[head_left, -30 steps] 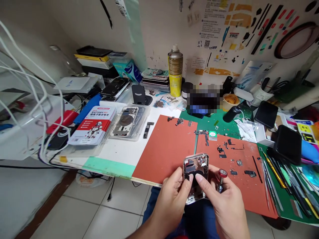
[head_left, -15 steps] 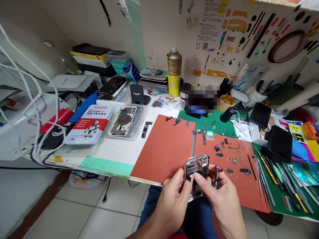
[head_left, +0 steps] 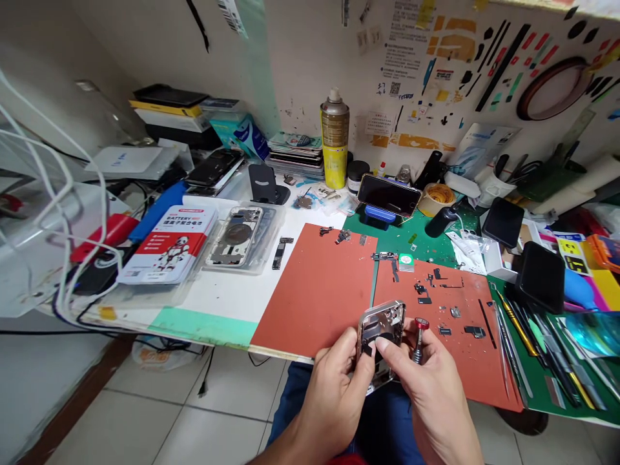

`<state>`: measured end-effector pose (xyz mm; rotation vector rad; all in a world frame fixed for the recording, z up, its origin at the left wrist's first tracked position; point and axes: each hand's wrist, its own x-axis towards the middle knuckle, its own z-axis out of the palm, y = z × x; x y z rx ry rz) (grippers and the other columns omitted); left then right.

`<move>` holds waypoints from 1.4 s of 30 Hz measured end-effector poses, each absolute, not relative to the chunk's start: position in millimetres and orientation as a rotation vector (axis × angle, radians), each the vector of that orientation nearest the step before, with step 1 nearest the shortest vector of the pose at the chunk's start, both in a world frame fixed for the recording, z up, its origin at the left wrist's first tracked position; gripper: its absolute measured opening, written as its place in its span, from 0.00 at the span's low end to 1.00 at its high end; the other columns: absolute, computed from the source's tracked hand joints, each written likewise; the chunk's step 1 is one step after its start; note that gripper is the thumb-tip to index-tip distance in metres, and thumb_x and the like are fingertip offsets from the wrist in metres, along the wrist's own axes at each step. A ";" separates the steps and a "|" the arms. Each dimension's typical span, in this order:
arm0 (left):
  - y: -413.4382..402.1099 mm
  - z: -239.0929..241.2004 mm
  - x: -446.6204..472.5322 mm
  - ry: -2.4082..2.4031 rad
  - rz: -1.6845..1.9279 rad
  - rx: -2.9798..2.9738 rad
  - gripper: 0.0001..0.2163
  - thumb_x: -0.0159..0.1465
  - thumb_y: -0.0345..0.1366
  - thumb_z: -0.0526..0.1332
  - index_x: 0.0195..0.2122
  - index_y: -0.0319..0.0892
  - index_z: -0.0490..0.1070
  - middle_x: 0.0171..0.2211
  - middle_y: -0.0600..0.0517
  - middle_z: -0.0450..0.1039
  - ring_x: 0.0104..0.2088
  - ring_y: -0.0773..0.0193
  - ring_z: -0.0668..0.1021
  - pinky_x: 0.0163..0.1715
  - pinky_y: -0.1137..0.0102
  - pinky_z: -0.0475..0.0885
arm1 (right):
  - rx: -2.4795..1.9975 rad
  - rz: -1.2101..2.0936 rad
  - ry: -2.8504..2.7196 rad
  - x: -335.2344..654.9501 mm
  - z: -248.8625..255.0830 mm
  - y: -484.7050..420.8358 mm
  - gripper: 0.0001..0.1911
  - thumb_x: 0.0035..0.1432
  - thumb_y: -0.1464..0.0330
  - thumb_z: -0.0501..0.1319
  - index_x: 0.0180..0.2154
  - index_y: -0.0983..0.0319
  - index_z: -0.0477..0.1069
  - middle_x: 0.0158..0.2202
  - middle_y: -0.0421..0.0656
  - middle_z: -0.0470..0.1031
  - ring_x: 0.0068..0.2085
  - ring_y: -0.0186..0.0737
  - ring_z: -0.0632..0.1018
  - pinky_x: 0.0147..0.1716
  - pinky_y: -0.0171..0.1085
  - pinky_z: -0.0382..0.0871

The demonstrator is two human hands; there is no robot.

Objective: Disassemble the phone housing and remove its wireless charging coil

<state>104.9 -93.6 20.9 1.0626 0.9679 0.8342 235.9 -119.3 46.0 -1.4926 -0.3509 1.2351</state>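
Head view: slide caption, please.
Both hands hold a phone housing before orange mats, a red-topped screwdriver in the right.

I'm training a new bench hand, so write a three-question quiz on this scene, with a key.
1. True or false: the right hand holds a red-topped tool.
2. Choose: in this view, the battery box lies (a) left of the reddish mats, (b) on them, (c) right of them.
3. Fill in: the left hand grips a phone ____.

Key: 1. True. 2. (a). 3. Housing.
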 end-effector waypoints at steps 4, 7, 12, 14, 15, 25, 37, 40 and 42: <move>-93.6 18.4 103.3 0.981 0.805 1.124 0.06 0.69 0.39 0.67 0.36 0.45 0.77 0.30 0.51 0.78 0.29 0.62 0.75 0.33 0.71 0.72 | -1.507 1.237 -0.372 235.7 48.1 -118.0 0.25 0.43 0.55 0.79 0.39 0.61 0.79 0.36 0.42 0.80 0.37 0.39 0.78 0.38 0.36 0.76; -94.4 17.3 103.6 0.996 0.804 1.120 0.06 0.68 0.40 0.68 0.37 0.45 0.78 0.28 0.52 0.77 0.27 0.63 0.74 0.31 0.72 0.71 | -1.482 1.249 -0.385 235.9 47.5 -118.1 0.25 0.45 0.54 0.79 0.40 0.60 0.79 0.39 0.44 0.81 0.39 0.40 0.79 0.41 0.37 0.77; -87.8 21.8 109.9 0.942 0.854 0.947 0.11 0.69 0.43 0.68 0.46 0.43 0.82 0.37 0.48 0.84 0.35 0.58 0.82 0.39 0.69 0.77 | -1.479 1.223 -0.391 244.1 39.7 -127.0 0.28 0.47 0.53 0.78 0.47 0.58 0.79 0.47 0.46 0.82 0.45 0.44 0.81 0.45 0.39 0.78; -82.9 22.3 111.8 0.878 0.867 0.837 0.13 0.70 0.43 0.67 0.52 0.42 0.81 0.43 0.45 0.85 0.40 0.56 0.84 0.43 0.66 0.79 | -1.534 1.156 -0.394 248.1 34.3 -133.3 0.32 0.46 0.52 0.79 0.51 0.57 0.79 0.50 0.48 0.82 0.48 0.47 0.82 0.46 0.41 0.78; -80.7 21.8 112.3 0.851 0.878 0.790 0.14 0.71 0.42 0.67 0.53 0.42 0.80 0.45 0.44 0.85 0.43 0.56 0.84 0.45 0.65 0.79 | -1.566 1.119 -0.400 249.3 31.8 -136.4 0.33 0.45 0.52 0.79 0.51 0.58 0.80 0.50 0.49 0.82 0.49 0.49 0.82 0.47 0.42 0.79; -73.6 26.4 117.9 0.847 0.896 0.531 0.16 0.64 0.38 0.73 0.51 0.37 0.80 0.43 0.42 0.86 0.44 0.53 0.86 0.46 0.63 0.81 | -1.650 1.093 -0.490 239.2 24.0 -146.9 0.28 0.47 0.48 0.76 0.43 0.61 0.82 0.39 0.47 0.82 0.37 0.43 0.80 0.39 0.39 0.79; -70.8 28.1 111.0 0.737 0.736 0.534 0.19 0.60 0.28 0.69 0.53 0.40 0.79 0.49 0.42 0.84 0.50 0.50 0.85 0.47 0.64 0.80 | -1.521 1.345 -0.314 244.5 13.9 -142.5 0.25 0.50 0.51 0.77 0.41 0.62 0.80 0.30 0.41 0.76 0.31 0.37 0.75 0.32 0.36 0.73; -70.6 27.7 109.3 0.702 0.709 0.550 0.22 0.58 0.26 0.70 0.55 0.41 0.78 0.50 0.42 0.84 0.49 0.50 0.85 0.46 0.64 0.80 | -1.540 1.337 -0.325 245.5 14.0 -143.3 0.25 0.50 0.51 0.77 0.41 0.62 0.80 0.30 0.40 0.75 0.30 0.35 0.72 0.32 0.35 0.71; -70.0 28.1 109.2 0.695 0.697 0.547 0.22 0.58 0.27 0.71 0.55 0.41 0.77 0.49 0.41 0.84 0.48 0.50 0.86 0.44 0.63 0.80 | -1.540 1.342 -0.346 246.2 14.2 -144.4 0.26 0.51 0.50 0.76 0.43 0.62 0.80 0.31 0.40 0.74 0.31 0.36 0.72 0.32 0.35 0.70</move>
